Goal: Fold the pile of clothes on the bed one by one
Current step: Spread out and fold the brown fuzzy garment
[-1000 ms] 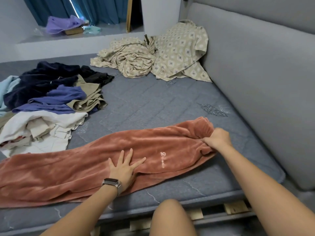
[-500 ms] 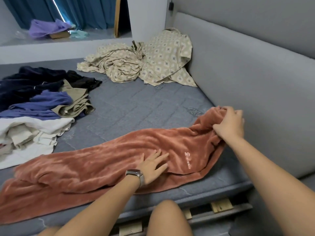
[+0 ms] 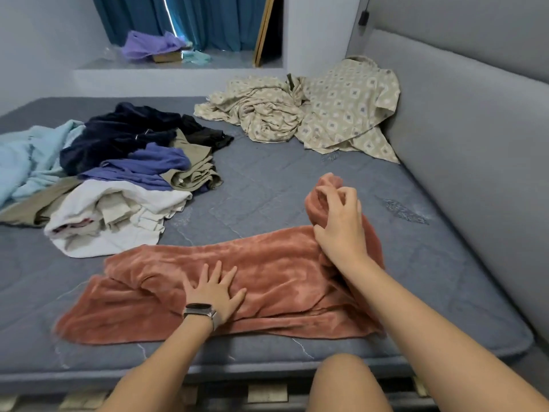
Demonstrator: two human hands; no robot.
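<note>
Rust-coloured fleece, a towel [image 3: 267, 272], lies across the near edge of the bed [image 3: 267, 188]. The left hand [image 3: 214, 292] presses flat on its middle, fingers spread, while the right hand [image 3: 341, 227] has its grip curled round the lifted right end. The pile [image 3: 118, 173] sits behind, to the left.

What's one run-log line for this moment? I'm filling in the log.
step: folding towel | left hand: flat on towel | right hand: grips raised end | pile: unfolded
</note>
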